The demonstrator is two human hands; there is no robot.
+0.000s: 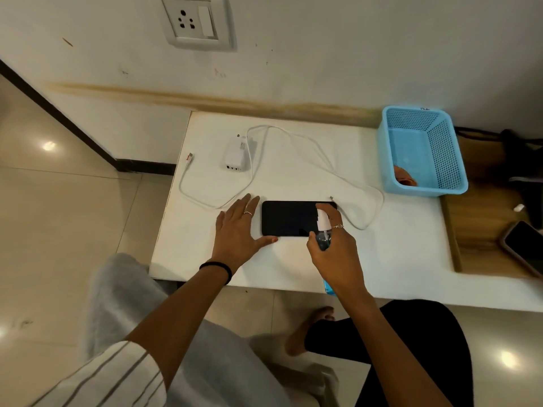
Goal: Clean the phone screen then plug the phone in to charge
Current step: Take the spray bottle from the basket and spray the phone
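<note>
Black glass of the phone (pixel 289 217) is lying face up, lengthwise, at centre frame on the white table (pixel 390 254). The phone is being steadied by the left hand (pixel 239 230): the hand is spread flat and grips nothing, with its thumb along the phone's lower edge and its fingers at the left end. A small spray bottle (pixel 323 230) is being held in the closed right hand (pixel 335 254), over the phone's right end, with a finger resting on the white nozzle.

Step in hand, judged: cleaner is being applied to the screen. To do it well, the nozzle should be aimed at mid-screen, away from the ports, and only a light mist given, since pooled liquid could run to the edges. The left hand should be kept off the glass.

A cloth is possibly lying in the blue basket (pixel 423 118) at right; only an orange bit is showing. The cable (pixel 293 136) is looped above the phone, one end lying near its upper right corner. The charger (pixel 235 155) is lying unplugged at upper centre, the wall socket (pixel 194 20) at top.
</note>
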